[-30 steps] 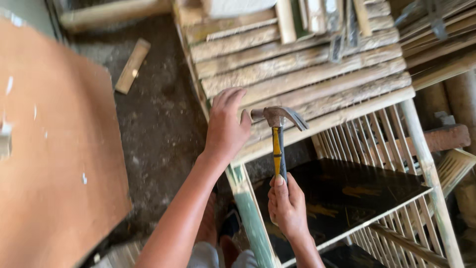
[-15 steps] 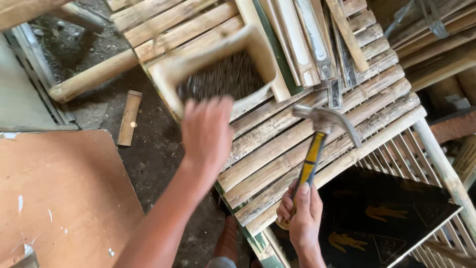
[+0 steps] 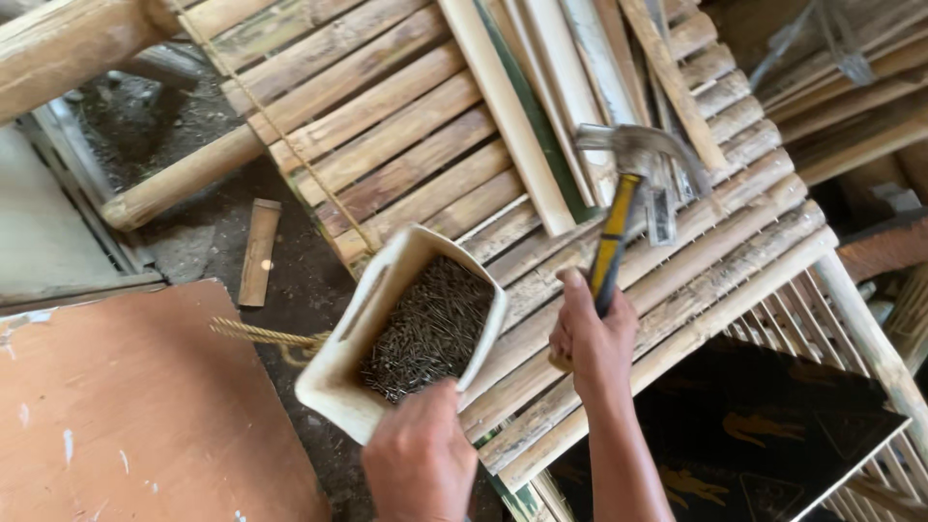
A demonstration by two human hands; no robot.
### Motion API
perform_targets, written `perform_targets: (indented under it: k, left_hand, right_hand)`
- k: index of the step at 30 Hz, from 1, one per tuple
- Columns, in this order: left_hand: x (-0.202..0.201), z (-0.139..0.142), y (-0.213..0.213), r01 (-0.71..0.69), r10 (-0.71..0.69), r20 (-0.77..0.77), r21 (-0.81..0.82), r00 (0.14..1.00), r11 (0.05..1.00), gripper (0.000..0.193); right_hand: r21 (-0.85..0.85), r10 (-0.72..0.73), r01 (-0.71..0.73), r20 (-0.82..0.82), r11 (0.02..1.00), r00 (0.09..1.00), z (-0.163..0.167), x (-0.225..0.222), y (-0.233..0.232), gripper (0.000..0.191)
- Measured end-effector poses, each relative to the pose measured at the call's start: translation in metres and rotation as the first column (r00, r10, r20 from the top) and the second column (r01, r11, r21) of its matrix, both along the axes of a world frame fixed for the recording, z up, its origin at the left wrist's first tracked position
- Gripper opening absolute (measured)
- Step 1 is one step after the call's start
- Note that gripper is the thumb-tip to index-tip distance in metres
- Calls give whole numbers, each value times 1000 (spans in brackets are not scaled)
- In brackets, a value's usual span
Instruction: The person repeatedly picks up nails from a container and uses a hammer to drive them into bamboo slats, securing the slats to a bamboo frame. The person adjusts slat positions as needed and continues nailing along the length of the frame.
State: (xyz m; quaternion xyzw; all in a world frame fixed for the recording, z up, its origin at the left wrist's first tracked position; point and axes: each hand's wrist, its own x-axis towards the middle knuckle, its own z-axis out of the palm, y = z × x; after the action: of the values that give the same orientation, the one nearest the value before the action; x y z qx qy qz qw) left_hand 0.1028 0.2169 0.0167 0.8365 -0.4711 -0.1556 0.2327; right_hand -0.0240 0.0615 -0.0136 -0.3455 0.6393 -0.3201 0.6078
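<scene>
Nail pick-up: our left hand point(image 3: 420, 454) dips fingers into nail tub point(image 3: 340, 362), grasp unseen; right hand point(image 3: 592, 338) clenches claw hammer point(image 3: 628, 184). Next: pinch one nail.

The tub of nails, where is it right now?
In the head view, the pale tub of nails sits lower centre on the bamboo slat panel, the left hand at its near edge, left of the hammer.

A tub point(image 3: 333, 372) of nails point(image 3: 430, 329) sits on the slatted bench point(image 3: 387, 145), a board point(image 3: 126, 416) to its left.
</scene>
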Motion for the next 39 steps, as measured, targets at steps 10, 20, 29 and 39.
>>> perform_targets:
  k: [10,20,29,39]
  left_hand:
    - [-28,7,-72,183,-150,-335,66,930,981,31]
    - [-15,1,-93,692,-602,-398,127,692,711,34]
    - [2,-5,-78,626,-606,-213,460,767,630,32]
    - [-22,14,-68,405,-408,20,-184,913,896,24]
  right_hand:
    - [-263,128,-266,-444,927,887,20,18,-2,55]
    - [-392,-55,-123,-412,912,910,-20,-14,6,29]
    - [-222,-14,-99,-460,970,888,-4,-23,-63,31]
    - [-99,196,-407,-758,908,622,-50,-26,-111,46]
